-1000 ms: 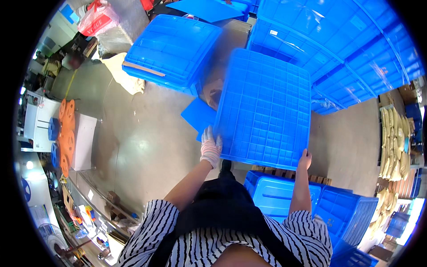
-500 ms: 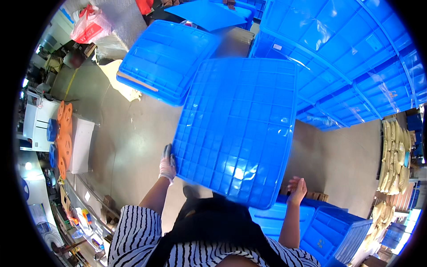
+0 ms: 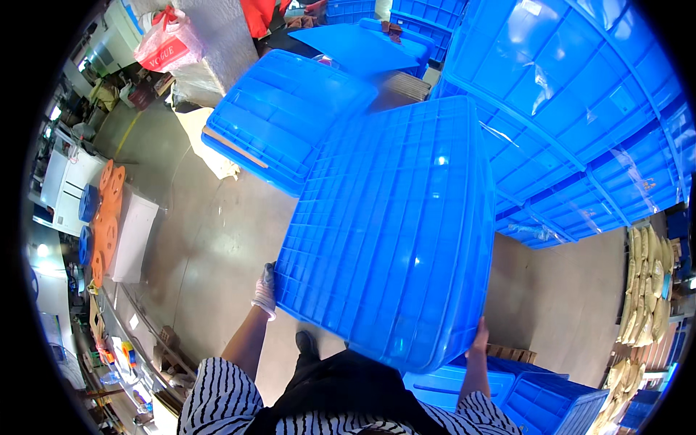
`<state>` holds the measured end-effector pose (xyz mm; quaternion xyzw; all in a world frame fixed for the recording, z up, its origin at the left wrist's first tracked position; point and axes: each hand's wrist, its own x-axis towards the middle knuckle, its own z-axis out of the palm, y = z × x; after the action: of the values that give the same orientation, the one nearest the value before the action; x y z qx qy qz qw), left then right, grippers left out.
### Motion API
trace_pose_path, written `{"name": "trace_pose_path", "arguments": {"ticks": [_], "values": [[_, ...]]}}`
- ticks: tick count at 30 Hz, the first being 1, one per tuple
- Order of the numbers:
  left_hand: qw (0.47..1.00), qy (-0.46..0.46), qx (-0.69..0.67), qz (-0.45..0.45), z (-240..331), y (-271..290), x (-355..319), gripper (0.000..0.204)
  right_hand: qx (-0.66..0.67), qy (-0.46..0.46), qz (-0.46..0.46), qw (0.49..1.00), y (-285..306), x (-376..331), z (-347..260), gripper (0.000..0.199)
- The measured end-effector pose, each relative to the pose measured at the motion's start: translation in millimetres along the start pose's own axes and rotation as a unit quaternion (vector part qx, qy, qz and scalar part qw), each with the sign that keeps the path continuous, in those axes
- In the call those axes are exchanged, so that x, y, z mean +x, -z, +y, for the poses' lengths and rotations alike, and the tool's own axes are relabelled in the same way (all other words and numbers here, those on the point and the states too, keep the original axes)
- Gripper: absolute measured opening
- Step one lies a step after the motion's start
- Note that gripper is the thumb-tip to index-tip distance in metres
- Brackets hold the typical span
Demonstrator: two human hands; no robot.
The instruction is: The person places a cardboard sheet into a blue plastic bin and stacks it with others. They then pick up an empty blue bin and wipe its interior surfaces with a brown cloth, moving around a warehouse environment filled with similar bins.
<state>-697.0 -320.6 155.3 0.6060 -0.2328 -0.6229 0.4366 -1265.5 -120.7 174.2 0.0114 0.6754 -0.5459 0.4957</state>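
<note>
A large blue crate lid [image 3: 384,232], ribbed in a grid, fills the middle of the view, tilted in front of my body. My left hand [image 3: 264,291], in a pale glove, grips its left edge near the lower corner. At the lower right edge, my bare right hand [image 3: 479,338] holds the lid, with most of its fingers hidden behind it. The lid's far end overlaps a stack of blue lids [image 3: 283,109] that has a brown strip along its near edge.
Wrapped blue crates [image 3: 565,94] are stacked high at the right. More blue crates [image 3: 540,399] stand close by my right arm. Beige sacks [image 3: 644,286] are piled at the far right. Orange reels [image 3: 107,221] and a workbench line the left. Bare floor [image 3: 196,254] shows beside my left hand.
My right hand has come from open beside the lid to its lower right edge. The lid has tilted and moved slightly down, and my left hand has moved down with it.
</note>
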Motion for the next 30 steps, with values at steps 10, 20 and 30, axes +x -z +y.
{"name": "trace_pose_path", "arguments": {"ticks": [10, 20, 30], "values": [[0.997, 0.057, 0.041, -0.021, 27, 19, -122, 0.052, -0.177, 0.15, 0.108, 0.967, 31, -197, -123, 0.053], [0.987, 0.126, -0.101, -0.003, -31, 201, -288, 0.052, -0.3, 0.194, -0.028, 0.934, -55, -416, -92, 0.048], [0.875, 0.344, -0.244, 0.239, -202, 348, -361, 0.057, -0.368, 0.306, -0.312, 0.821, -314, -520, 94, 0.062]]}}
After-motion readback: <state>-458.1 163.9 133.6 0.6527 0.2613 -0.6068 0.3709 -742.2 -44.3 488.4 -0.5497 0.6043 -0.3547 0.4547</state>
